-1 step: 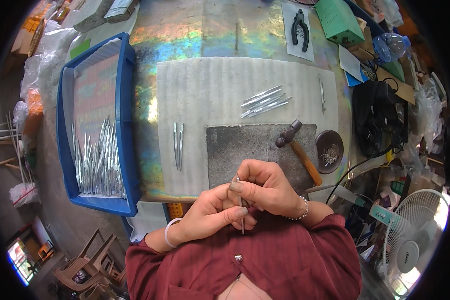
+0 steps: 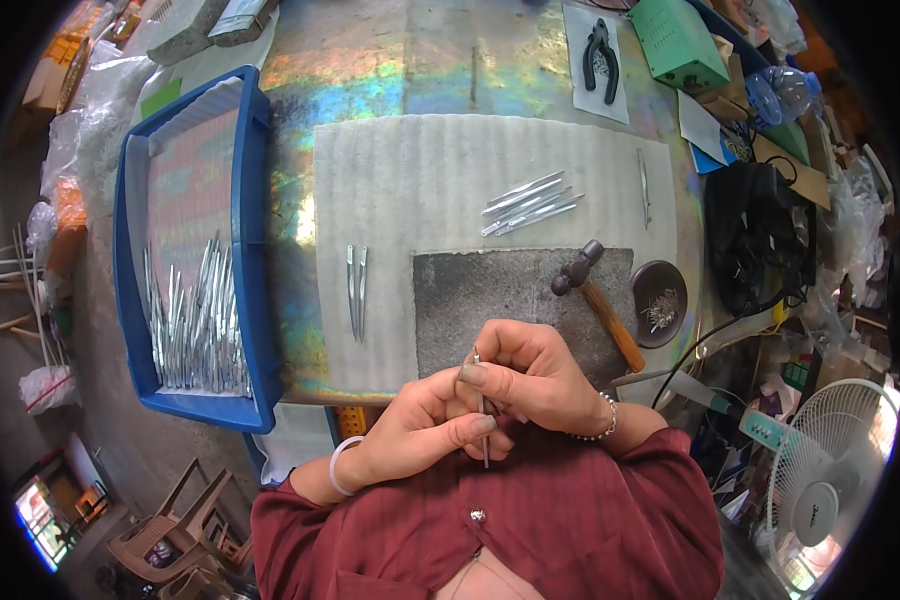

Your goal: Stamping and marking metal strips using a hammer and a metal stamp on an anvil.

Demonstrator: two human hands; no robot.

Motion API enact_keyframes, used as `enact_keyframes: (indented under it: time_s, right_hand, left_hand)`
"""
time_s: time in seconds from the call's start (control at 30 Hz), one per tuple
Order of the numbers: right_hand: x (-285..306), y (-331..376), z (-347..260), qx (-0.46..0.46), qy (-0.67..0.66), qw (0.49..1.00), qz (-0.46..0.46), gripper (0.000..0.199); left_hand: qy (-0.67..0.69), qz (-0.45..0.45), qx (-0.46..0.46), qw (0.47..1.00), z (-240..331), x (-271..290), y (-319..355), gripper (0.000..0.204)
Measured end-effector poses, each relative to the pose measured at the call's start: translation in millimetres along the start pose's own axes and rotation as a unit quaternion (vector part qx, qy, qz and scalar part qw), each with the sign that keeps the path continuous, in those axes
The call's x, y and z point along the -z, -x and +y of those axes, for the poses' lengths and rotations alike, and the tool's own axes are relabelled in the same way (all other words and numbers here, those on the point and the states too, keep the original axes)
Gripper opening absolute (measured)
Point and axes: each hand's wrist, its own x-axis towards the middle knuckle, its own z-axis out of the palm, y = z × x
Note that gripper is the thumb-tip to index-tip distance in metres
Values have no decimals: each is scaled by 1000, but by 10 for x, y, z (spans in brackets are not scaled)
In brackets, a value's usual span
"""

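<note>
Nothing moved, both hands pinching thin upright metal strip

No visible change between pictures. Left hand, right hand at lower centre of frame, same pinch on thin metal pin; no shift detectable.

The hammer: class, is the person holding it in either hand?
No, the hammer lies on the dark pad, while the left hand and right hand together grip a thin metal piece.
</note>
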Motion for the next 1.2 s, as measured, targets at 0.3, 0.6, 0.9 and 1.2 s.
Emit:
enact_keyframes:
  time_s: [0.3, 0.6, 0.9, 1.2]
  right_hand:
    - [-4, 25, 87, 48, 17, 999, -9, 15]
    - [-29, 42, 56, 39, 19, 999, -19, 12]
    - [32, 68, 105, 41, -15, 999, -20, 14]
    - [142, 65, -119, -44, -74, 996, 3, 11]
  left_hand:
    - [-31, -7, -7, 999, -30, 5, 42, 14]
    - [-34, -7, 3, 999, -13, -2, 67, 19]
    - [-15, -13, 14, 1000, -6, -9, 23, 22]
    - [44, -7, 42, 998, 151, -98, -150, 22]
